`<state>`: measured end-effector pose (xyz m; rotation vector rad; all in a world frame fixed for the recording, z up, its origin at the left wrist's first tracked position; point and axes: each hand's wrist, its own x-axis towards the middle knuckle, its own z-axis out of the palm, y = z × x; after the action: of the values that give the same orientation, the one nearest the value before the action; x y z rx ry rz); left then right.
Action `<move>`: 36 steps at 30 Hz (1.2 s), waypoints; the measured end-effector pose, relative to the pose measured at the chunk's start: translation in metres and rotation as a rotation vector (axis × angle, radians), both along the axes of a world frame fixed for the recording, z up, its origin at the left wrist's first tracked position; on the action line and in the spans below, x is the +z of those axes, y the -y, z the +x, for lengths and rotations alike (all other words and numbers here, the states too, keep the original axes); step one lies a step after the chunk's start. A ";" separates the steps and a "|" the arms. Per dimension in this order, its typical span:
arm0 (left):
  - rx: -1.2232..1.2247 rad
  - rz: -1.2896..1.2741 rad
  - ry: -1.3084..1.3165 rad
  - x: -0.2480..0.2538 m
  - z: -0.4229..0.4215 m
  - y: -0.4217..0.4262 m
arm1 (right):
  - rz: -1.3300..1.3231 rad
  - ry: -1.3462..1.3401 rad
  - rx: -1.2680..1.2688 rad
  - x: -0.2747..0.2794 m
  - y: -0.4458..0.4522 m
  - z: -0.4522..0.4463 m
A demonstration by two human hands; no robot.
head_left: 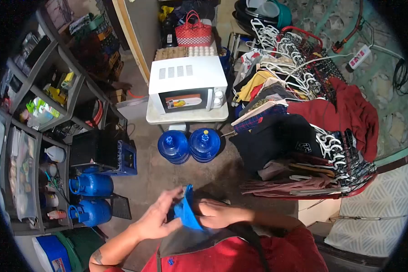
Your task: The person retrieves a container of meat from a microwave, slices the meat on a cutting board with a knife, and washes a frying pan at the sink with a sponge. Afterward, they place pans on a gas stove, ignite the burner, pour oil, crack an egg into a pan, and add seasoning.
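The room has a dull brown floor (pixel 143 181), with a grey shelf (pixel 53 123) along the left and a red-framed rack (pixel 313 198) packed with clothes (pixel 276 138) on the right. Ahead stands a small pale table (pixel 186 117) bearing a white microwave (pixel 188 75); two blue water jugs (pixel 173 154) sit on the floor at its front edge, and blue gas tanks (pixel 97 185) stand beside the shelf. The left hand (pixel 158 213) is loosely spread, its thumb apart from its fingers, touching a blue cloth (pixel 188 213). The right hand (pixel 216 214) bends against the cloth's other side; whether it grips cannot be told. Between both hands, before the chest, the bright cloth looks creased, its top corner pointing upward.
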<state>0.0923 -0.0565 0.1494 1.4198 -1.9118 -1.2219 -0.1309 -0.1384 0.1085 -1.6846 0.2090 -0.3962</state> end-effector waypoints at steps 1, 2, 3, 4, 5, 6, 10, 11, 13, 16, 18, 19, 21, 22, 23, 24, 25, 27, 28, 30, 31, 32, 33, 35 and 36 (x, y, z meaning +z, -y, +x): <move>0.063 -0.040 -0.002 0.001 -0.002 0.002 | -0.087 -0.024 -0.026 -0.005 -0.001 0.004; 0.071 -0.054 -0.010 0.000 -0.002 0.004 | -0.162 -0.122 0.065 -0.014 0.001 0.005; 0.059 -0.091 0.010 0.003 -0.002 0.007 | -0.240 -0.221 0.156 -0.019 0.002 0.007; 0.047 -0.129 0.030 0.006 -0.002 0.010 | -0.228 -0.165 0.120 -0.003 0.002 0.009; 0.035 -0.167 0.050 0.010 -0.002 0.013 | -0.231 -0.134 0.126 0.006 0.002 0.012; 0.000 -0.197 0.113 0.015 0.000 0.014 | -0.233 -0.104 0.133 0.013 0.002 0.016; -0.161 -0.360 0.140 0.041 0.001 0.019 | -0.266 0.022 0.230 0.024 -0.010 0.032; -0.204 -0.381 0.131 0.046 0.001 0.019 | -0.298 0.033 0.264 0.026 -0.013 0.034; -0.293 -0.424 0.108 0.053 -0.001 0.018 | -0.349 0.040 0.276 0.031 -0.016 0.031; -0.267 -0.376 0.209 0.056 -0.010 0.006 | -0.445 -0.054 0.259 0.048 -0.004 0.010; -0.288 -0.086 0.272 0.072 -0.015 -0.003 | -0.473 -0.081 0.320 0.058 -0.003 0.002; -0.276 -0.152 0.245 0.068 -0.015 -0.003 | -0.488 -0.077 0.310 0.059 -0.003 0.002; -0.250 -0.283 0.190 0.051 -0.014 0.000 | -0.515 -0.072 0.291 0.059 -0.005 -0.001; -0.293 -0.267 0.156 0.044 -0.008 0.007 | -0.542 -0.073 0.252 0.058 -0.009 0.000; -0.309 -0.275 0.115 0.032 -0.002 0.015 | -0.552 -0.062 0.210 0.057 -0.010 0.003; -0.324 -0.268 0.092 0.020 0.003 0.021 | -0.556 -0.049 0.162 0.054 -0.012 0.006; -0.344 -0.262 0.073 0.014 0.006 0.025 | -0.563 -0.034 0.109 0.051 -0.013 0.008; -0.294 -0.290 0.091 0.013 0.005 0.025 | -0.568 -0.076 0.130 0.034 -0.004 0.007; -0.251 -0.280 0.114 0.011 0.002 0.020 | -0.514 -0.099 0.137 0.029 0.000 0.006; -0.183 -0.292 0.141 0.015 -0.006 0.015 | -0.389 -0.134 0.173 0.031 0.006 -0.001; -0.194 -0.285 0.202 0.026 -0.005 0.015 | -0.190 -0.112 0.156 0.022 0.007 -0.005; -0.207 -0.279 0.261 0.039 -0.003 0.017 | 0.009 -0.090 0.135 0.000 0.008 -0.010; -0.220 -0.275 0.319 0.048 -0.002 0.018 | 0.205 -0.068 0.112 -0.026 0.011 -0.016; -0.285 -0.351 0.493 0.053 0.003 0.017 | 0.172 -0.069 -0.007 -0.075 0.014 -0.023; -0.344 -0.353 0.536 0.055 0.003 0.017 | 0.272 -0.052 -0.039 -0.089 0.015 -0.022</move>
<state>0.0957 -0.0736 0.2045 1.3483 -2.6643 -0.6052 -0.1527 -0.1530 0.0198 -1.4258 0.3196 -0.3372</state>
